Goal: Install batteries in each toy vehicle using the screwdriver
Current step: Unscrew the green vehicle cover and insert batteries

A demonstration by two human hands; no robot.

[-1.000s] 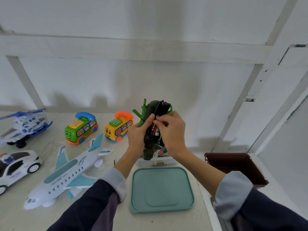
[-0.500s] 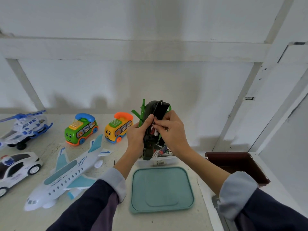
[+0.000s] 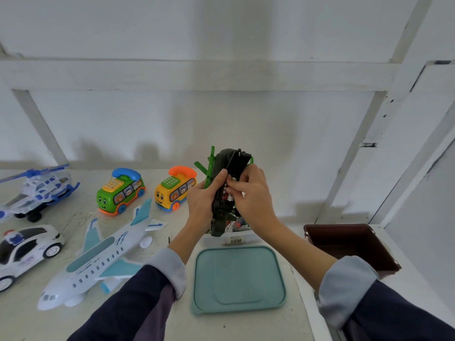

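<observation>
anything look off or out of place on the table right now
Nothing looks spilled or broken. The teal lid lies off its box, flat on the table. The dark green toy is held up on end between the left hand and right hand, a battery showing in its underside.

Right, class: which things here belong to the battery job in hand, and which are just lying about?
In use: green toy, left hand, right hand, battery, battery box.

Lying about: teal lid, brown tray, airplane, two bus phones, police car, helicopter.
</observation>
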